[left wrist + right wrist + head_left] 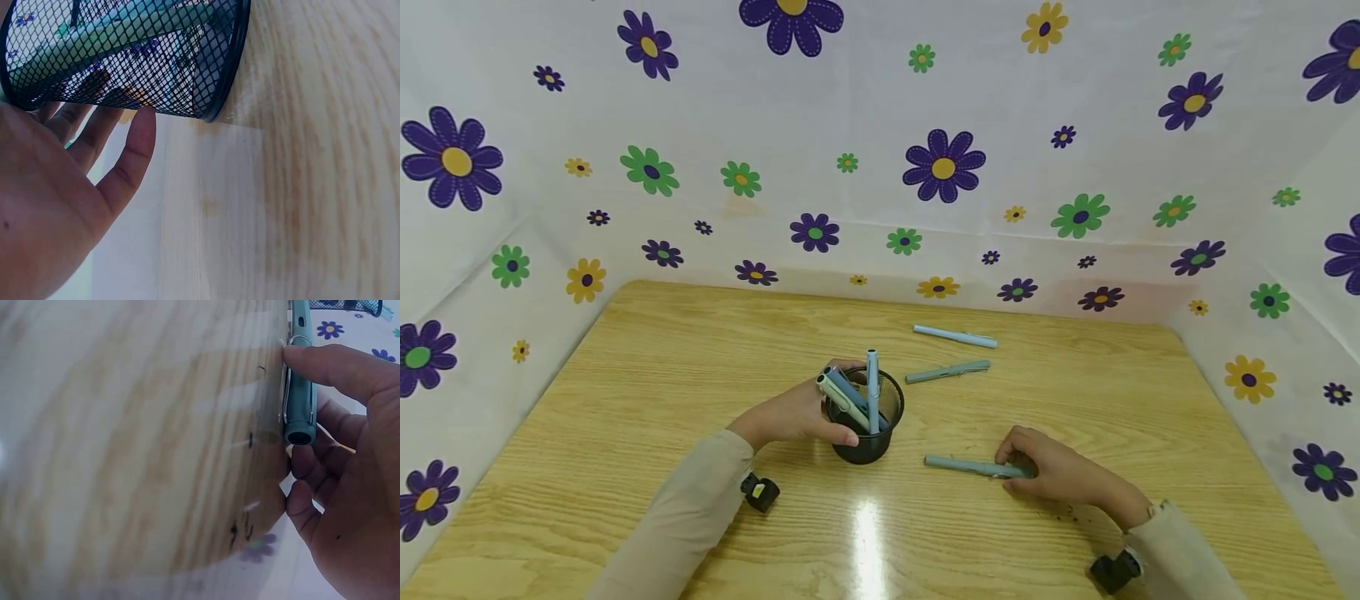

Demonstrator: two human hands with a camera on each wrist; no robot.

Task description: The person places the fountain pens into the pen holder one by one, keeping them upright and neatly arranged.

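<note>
My left hand (808, 412) holds a black mesh pen cup (863, 450) that stands on the table, with the thumb along its near side. Several pens lean inside the cup, among them a light blue pen (872, 392), a darker blue one and a pale green pen (842, 402). In the left wrist view the mesh (169, 81) lies against the fingers and thumb. To the right, my right hand (1060, 471) pinches the capped end of a teal pen (958, 463) lying on the table. The right wrist view shows the thumb on the pen's cap (302, 400), beside its metal clip.
Beyond the cup, a grey-green pen (947, 372) and a light blue pen (955, 336) lie on the wooden table (700, 350). White flowered cloth (880, 108) encloses the back and both sides. A small black camera sits at each wrist.
</note>
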